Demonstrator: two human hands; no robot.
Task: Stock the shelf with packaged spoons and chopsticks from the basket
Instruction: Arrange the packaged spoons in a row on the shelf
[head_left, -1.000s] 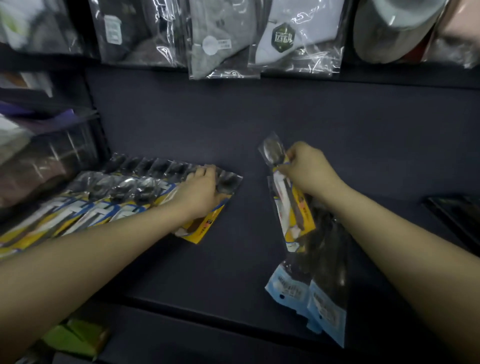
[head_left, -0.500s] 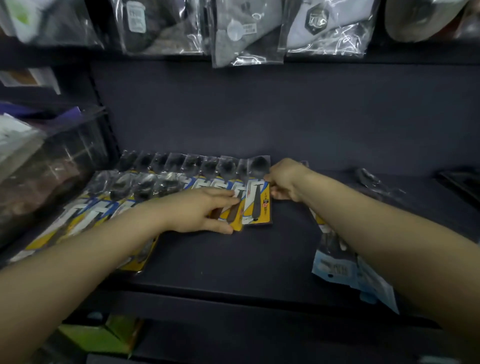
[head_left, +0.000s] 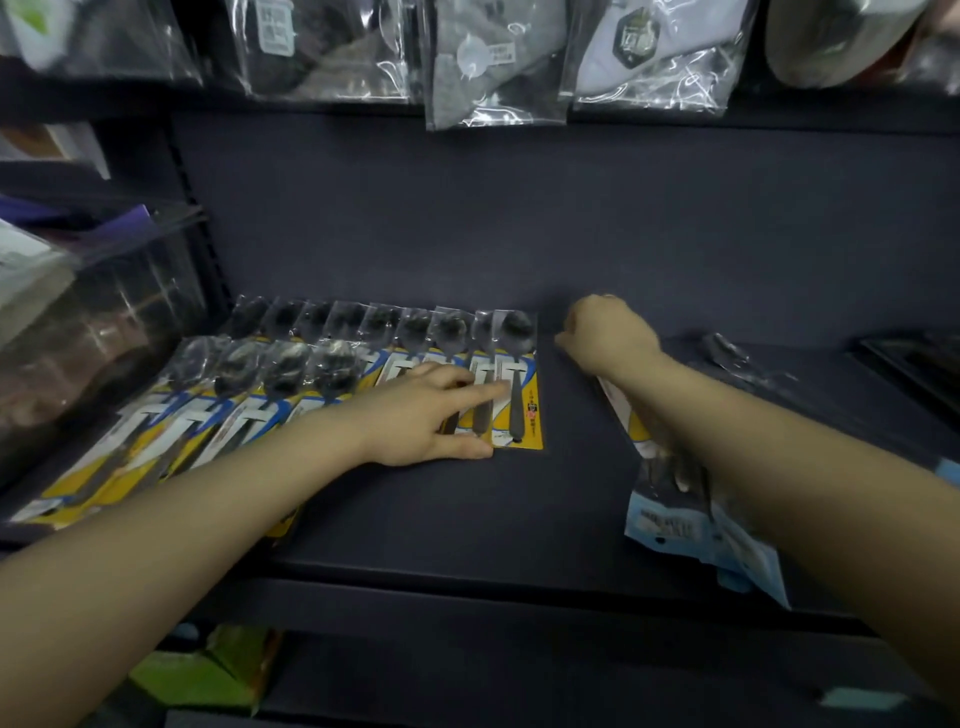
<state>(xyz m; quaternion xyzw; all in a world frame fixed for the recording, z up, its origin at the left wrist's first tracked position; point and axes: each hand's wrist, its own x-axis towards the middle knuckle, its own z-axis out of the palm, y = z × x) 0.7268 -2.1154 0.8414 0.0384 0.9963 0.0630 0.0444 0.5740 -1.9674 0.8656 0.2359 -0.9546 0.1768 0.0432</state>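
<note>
- Since a half-second ago, your right hand (head_left: 605, 335) has left the newest spoon pack (head_left: 515, 382) and drawn off to the right, while your left hand (head_left: 423, 413) has slid along to pin that pack's near end.
- Your left hand lies flat and open, fingers spread over the lower ends of the rightmost packs and thumb on the shelf (head_left: 519, 519) beside them; it grips nothing and, by the look of it, only presses them flush so the overlap holds.
- Your right hand is loosely curled, knuckles up, just right of the row; whether it pinches anything underneath cannot be told from this angle.
- Two ranks of yellow-and-blue spoon packs (head_left: 291, 364) fan across the left half of the shelf, each overlapping its neighbour with bowls toward the far side, probably so the most stock fits while every spoon shows.
- Under your right forearm, a loose bundle of further packs (head_left: 670, 499) rests at the near right of the shelf, its pale blue card ends hanging toward the front lip, kept near as ready supply.
- Dark, bare shelf remains right of the row, so the job seems unfinished; the basket is not in view.
- Bagged goods (head_left: 493, 62) hang above, and green boxes (head_left: 208, 670) sit below the shelf.
</note>
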